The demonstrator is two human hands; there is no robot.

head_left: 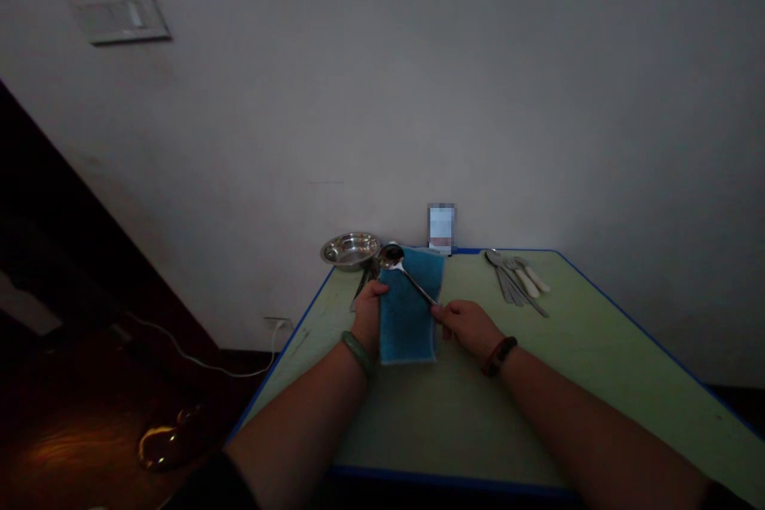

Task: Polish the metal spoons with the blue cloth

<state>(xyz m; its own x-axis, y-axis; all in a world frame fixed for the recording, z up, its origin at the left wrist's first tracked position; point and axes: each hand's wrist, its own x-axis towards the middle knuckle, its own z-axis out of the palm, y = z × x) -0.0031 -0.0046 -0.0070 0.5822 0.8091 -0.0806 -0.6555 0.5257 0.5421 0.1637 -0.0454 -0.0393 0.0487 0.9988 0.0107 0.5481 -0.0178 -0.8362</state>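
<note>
Near the far edge of the bench [574, 351], the right hand [467, 327] pinches a steel spoon [412, 275] by its handle; it lies slantwise over a blue cloth [407, 327], bowl far-left (nearer the left hand [368, 315], curled on the cloth's edge).

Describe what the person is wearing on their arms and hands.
The left hand and right hand are gloveless, and the forearms are bare. A smooth green bangle circles the left wrist, a dark bracelet with a reddish section the right. A dark sleeve shows at the lower edge.
</note>
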